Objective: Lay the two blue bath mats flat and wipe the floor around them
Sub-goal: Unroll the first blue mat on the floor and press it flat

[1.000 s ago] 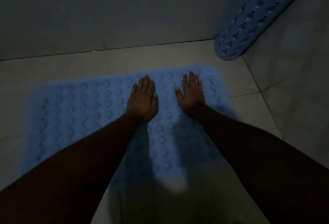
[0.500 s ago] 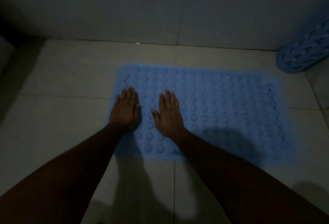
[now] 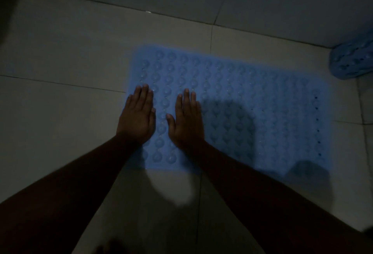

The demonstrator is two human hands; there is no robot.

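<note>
Count: two blue bath mats, one flat mat (image 3: 252, 100) on the floor plus one rolled mat (image 3: 352, 64) at right edge, and two hands, left hand (image 3: 138, 117), right hand (image 3: 186, 120).

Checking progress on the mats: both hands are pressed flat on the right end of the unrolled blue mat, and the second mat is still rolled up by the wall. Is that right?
Not quite. In the head view the left hand and right hand press flat on the left end of the unrolled blue mat, not the right. The second mat is indeed rolled up by the wall.

No text, label, brand, number or sign can be read anywhere in the dim view.
</note>
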